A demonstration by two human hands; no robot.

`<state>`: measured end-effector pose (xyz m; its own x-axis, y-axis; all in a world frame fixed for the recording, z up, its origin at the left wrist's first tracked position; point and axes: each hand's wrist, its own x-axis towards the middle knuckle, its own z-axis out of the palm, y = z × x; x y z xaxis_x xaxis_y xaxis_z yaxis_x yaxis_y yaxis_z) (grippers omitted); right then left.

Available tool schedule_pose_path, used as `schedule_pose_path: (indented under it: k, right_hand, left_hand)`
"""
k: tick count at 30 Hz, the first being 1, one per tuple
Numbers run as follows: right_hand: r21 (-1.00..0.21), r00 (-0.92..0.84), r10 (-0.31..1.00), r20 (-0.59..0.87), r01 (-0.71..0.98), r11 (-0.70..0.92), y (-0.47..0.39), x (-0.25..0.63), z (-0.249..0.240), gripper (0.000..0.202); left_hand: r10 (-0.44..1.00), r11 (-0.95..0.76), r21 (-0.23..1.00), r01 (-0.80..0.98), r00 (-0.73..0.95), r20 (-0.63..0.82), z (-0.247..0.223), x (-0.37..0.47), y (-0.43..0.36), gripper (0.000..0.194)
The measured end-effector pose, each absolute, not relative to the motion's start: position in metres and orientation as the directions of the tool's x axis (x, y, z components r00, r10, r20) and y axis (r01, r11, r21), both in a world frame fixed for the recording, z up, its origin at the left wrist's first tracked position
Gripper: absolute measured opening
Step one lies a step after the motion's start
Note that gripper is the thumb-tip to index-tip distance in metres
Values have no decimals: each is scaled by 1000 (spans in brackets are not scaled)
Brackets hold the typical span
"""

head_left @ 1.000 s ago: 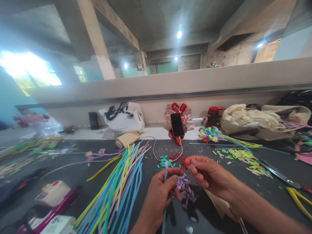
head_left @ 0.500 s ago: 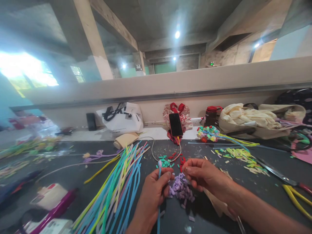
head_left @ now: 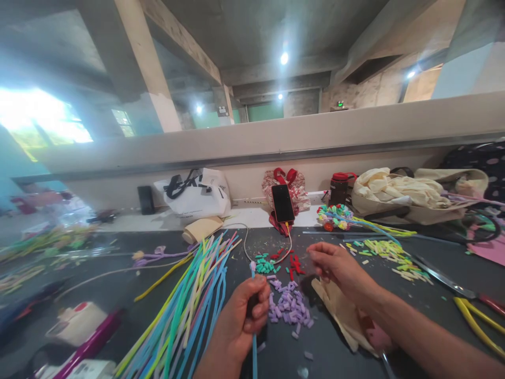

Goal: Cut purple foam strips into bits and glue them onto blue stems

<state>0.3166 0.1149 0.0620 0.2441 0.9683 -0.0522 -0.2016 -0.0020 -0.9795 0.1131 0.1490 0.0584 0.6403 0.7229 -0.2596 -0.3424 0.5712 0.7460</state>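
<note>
My left hand (head_left: 246, 310) is closed round a long blue stem (head_left: 254, 352), which stands out above and below the fist with a small pale lilac tip (head_left: 253, 266). Just right of it lies a heap of short lilac pieces (head_left: 291, 305). My right hand (head_left: 331, 263) hovers right of the heap with thumb and fingers pinched together; anything between the fingertips is too small to make out. Teal pieces (head_left: 265, 264) and red pieces (head_left: 295, 263) lie beyond the heap.
Colourful stems (head_left: 185, 310) spread at the left. Brown paper (head_left: 339, 316) lies beneath my right forearm. Scissors (head_left: 445, 276) and yellow-handled pliers (head_left: 473, 321) rest at the right. A phone (head_left: 282, 203) with a cable leans on a bag at the back.
My right hand has moved up and away from my left hand, uncovering more lilac pieces, red pieces and brown paper. My left hand has shifted slightly left and down with the blue stem.
</note>
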Motion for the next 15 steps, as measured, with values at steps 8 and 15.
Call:
schedule_pose_path:
  k: [8,15]
  right_hand:
    - [-976,21,985,-171,-142,-167,108,299,64,20]
    - [-976,-147,965,-218,20,-218,91,263,57,17]
  left_hand:
    - [724,512,805,-300,656,-216,59,116,143,23]
    - [812,348,920,-182,548,-199,59,131,129,22]
